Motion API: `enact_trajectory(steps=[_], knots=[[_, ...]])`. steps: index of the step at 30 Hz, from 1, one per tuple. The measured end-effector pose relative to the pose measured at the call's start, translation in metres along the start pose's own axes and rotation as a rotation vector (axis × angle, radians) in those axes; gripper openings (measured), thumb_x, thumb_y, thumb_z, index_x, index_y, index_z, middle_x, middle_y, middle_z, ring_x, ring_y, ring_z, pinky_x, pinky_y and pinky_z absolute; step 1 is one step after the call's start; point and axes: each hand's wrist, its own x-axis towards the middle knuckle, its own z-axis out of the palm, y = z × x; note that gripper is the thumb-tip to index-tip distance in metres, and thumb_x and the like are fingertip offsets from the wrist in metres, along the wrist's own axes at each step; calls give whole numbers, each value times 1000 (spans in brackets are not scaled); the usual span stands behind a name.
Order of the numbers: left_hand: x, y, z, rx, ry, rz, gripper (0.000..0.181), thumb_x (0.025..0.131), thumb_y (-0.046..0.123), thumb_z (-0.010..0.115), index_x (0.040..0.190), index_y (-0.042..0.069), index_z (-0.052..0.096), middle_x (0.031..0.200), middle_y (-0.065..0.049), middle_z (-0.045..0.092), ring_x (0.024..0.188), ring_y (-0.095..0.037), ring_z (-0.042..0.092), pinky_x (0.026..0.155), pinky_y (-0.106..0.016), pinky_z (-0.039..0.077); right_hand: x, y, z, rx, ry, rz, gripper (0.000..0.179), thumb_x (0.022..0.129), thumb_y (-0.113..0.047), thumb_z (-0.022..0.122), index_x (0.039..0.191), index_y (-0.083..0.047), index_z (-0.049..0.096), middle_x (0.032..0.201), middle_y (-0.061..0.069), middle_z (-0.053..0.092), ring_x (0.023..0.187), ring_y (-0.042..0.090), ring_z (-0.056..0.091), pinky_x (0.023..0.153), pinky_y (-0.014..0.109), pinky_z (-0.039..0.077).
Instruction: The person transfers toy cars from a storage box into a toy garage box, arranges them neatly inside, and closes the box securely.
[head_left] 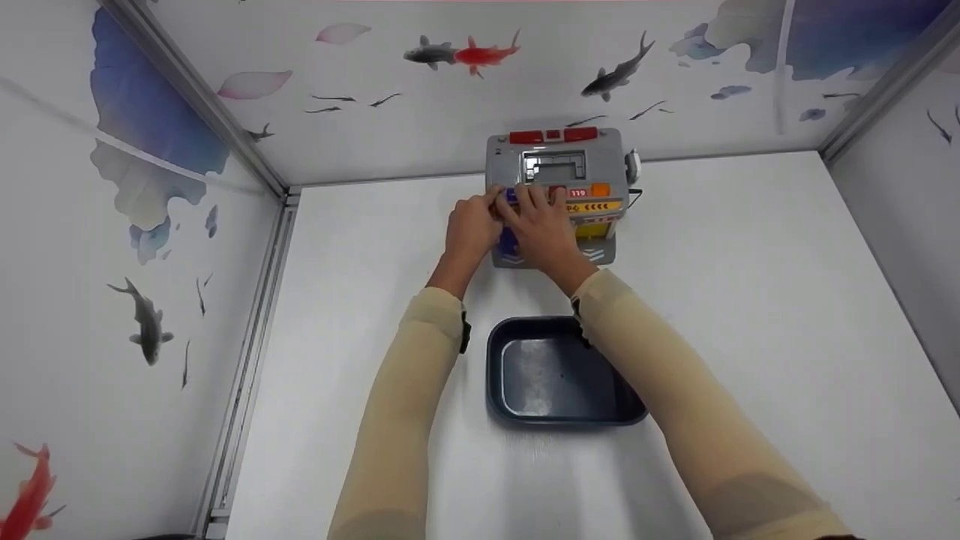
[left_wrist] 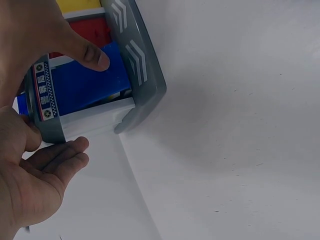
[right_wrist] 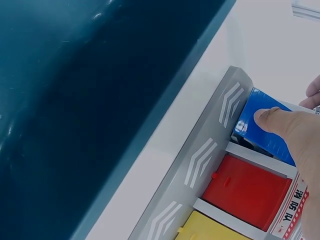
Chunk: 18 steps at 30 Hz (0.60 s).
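A grey toy rescue station (head_left: pixel 600 161) with coloured doors stands at the back of the table. My left hand (head_left: pixel 471 229) is at its front left corner; the thumb and index finger hold the roof edge by a small blue piece (left_wrist: pixel 21 104). The other left fingers curl loosely beside the white side wall (left_wrist: pixel 95 120). My right hand (head_left: pixel 544 229) lies over the front, its fingers on the roof edge. Its thumb presses the blue door (right_wrist: pixel 270 137), which stands slightly ajar with a dark gap beside it. Next to that are a red door (right_wrist: pixel 247 190) and a yellow door (right_wrist: pixel 210 227).
A dark blue plastic bin (head_left: pixel 559 375) sits on the white table (head_left: pixel 750 315) in front of the station, partly under my right forearm. Panels printed with fish (head_left: pixel 615 75) rise along the back and both sides. A white handle-like part (head_left: pixel 634 166) sticks out from the station's right side.
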Motion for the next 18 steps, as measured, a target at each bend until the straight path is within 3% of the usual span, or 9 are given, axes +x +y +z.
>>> enact_trajectory(steps=[3, 10, 13, 18], knots=[[0, 0, 0, 3, -6, 2, 51, 109, 17, 72, 158, 23, 63, 139, -8, 79, 114, -24, 78, 101, -41, 64, 1, -1, 1, -4, 18, 11, 103, 94, -47, 86, 174, -27, 23, 167, 22, 32, 148, 40, 36, 119, 67, 42], [2, -1, 0, 7, -4, -8, 49, 109, 21, 72, 157, 24, 64, 136, -9, 80, 110, -24, 78, 96, -40, 65, 4, -3, 7, -9, 95, 22, 75, 108, -34, 70, 171, -26, 28, 159, 20, 39, 141, 38, 41, 111, 64, 46], [2, -1, 0, -1, -5, -11, 51, 108, 20, 74, 157, 23, 64, 138, -8, 79, 111, -24, 79, 97, -40, 65, 5, -5, 10, -22, 106, 26, 74, 109, -31, 69, 170, -25, 28, 158, 20, 39, 141, 37, 41, 110, 62, 47], [1, 0, 0, -19, -2, -18, 51, 106, 16, 74, 157, 20, 64, 136, -9, 80, 96, -17, 73, 91, -37, 64, 6, -6, 13, -33, 123, 32, 73, 109, -28, 69, 169, -25, 29, 157, 20, 39, 142, 37, 40, 109, 61, 46]])
